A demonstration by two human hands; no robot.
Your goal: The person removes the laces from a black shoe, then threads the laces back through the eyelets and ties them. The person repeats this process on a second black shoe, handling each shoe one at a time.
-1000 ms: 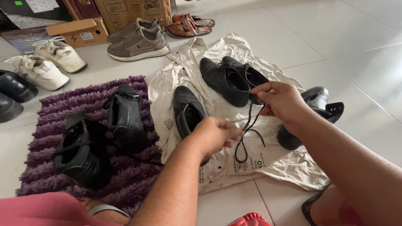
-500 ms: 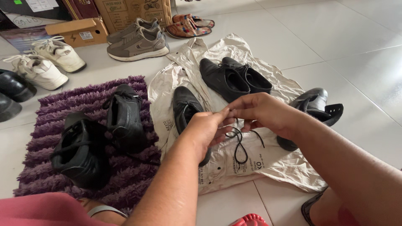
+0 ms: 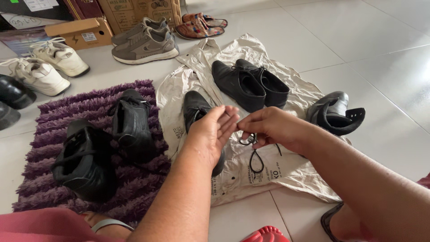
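Note:
My right hand (image 3: 268,128) pinches a coiled black shoelace (image 3: 255,154) whose loops hang down over a beige cloth sack (image 3: 251,175). My left hand (image 3: 211,132) is beside it with palm up and fingers spread, holding nothing, right above a single black dress shoe (image 3: 195,109). Behind the hands, a pair of black dress shoes (image 3: 248,84) lies on the sack. A black ankle boot (image 3: 335,114) lies on its side to the right.
Two black sneakers (image 3: 103,148) rest on a purple shaggy mat (image 3: 45,134) at left. Grey sneakers (image 3: 144,42), white sneakers (image 3: 42,65), patterned slippers (image 3: 199,25) and cardboard boxes (image 3: 80,32) line the back. A red object (image 3: 268,235) sits at the bottom edge.
The right hand came down and toward the left hand, gathering the lace into a coil. The left hand let go of the lace and opened, palm up.

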